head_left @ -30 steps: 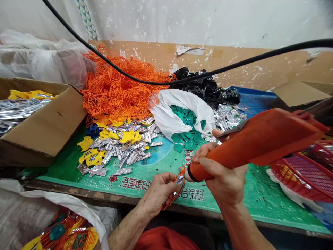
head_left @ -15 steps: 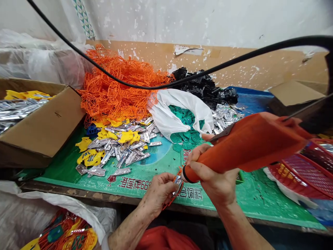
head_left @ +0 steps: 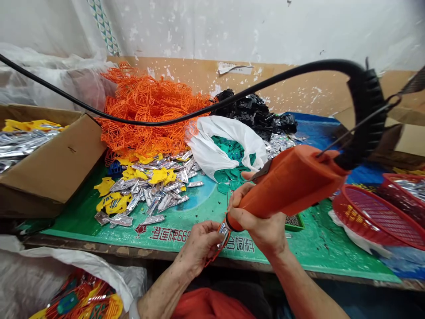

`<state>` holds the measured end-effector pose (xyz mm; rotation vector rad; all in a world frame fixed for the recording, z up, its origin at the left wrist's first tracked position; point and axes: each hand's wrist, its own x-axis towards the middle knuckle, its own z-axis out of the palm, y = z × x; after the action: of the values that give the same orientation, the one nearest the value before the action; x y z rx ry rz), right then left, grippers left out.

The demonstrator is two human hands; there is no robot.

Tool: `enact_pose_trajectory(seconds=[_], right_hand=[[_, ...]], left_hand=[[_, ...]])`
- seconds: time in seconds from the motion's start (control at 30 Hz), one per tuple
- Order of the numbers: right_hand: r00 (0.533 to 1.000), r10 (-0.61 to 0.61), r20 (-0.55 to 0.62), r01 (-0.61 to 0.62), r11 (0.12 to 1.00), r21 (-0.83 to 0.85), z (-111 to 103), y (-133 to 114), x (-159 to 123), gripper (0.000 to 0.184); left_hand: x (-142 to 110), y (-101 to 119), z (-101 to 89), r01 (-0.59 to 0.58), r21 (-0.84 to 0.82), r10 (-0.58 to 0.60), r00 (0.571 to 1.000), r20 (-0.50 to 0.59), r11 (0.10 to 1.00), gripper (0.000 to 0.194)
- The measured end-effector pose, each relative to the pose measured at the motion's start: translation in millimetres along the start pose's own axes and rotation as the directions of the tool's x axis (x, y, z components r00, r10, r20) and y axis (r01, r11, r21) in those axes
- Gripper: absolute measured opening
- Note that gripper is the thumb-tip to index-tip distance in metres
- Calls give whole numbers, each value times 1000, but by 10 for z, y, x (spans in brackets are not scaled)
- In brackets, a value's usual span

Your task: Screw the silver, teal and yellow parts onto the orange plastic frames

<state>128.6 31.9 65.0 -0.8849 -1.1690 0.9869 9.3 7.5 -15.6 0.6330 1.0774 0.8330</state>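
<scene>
My left hand [head_left: 201, 243] pinches a small orange plastic frame with a silver piece [head_left: 223, 233] on it, near the table's front edge. My right hand [head_left: 262, 226] is wrapped round an orange power screwdriver [head_left: 282, 186], its lever under the fingers. The screwdriver's nose meets the silver piece; the bit and the exact contact are hidden. Beyond my left hand lie loose silver pieces [head_left: 154, 219] and yellow plastic parts [head_left: 114, 201]. A white bag [head_left: 207, 148] of green plastic parts [head_left: 229, 150] sits beyond the screwdriver.
Orange frames [head_left: 149, 102] and black parts [head_left: 247, 110] are heaped at the back. A cardboard box [head_left: 56, 164] stands left, red baskets [head_left: 352, 221] right. A black cable [head_left: 159, 122] hangs across the view. Below the left edge, a sack [head_left: 89, 257] holds assembled pieces. A small green tray [head_left: 299, 223] lies behind my right hand.
The screwdriver has tipped more upright, its rear end swinging left and nearer, so its cable and spring coil now show. Both hands stay together at the orange frame, shifting slightly left in view.
</scene>
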Motion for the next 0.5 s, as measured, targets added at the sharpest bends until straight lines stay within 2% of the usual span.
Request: enact_pose_trajectory(seconds=[0.13,0.23,0.3,0.5], right_hand=[[993,-57,-108,64,996,63,-174,-13,85,24],[962,-145,-230,143,989,-25,-384,-49,224,12],[936,-198,-291,180,980,-88,-543,-46,330,10],[879,-230,-417,119,954,-277,-933,134,547,14]], left_hand=[[-22,49,-34,25,17,-26,999,21,1000,19],[-50,97,-47,36,34,-36,999,13,999,19],[-65,123,-58,42,37,-42,999,1,998,19],[-51,172,-88,52,-44,-50,997,53,998,23]])
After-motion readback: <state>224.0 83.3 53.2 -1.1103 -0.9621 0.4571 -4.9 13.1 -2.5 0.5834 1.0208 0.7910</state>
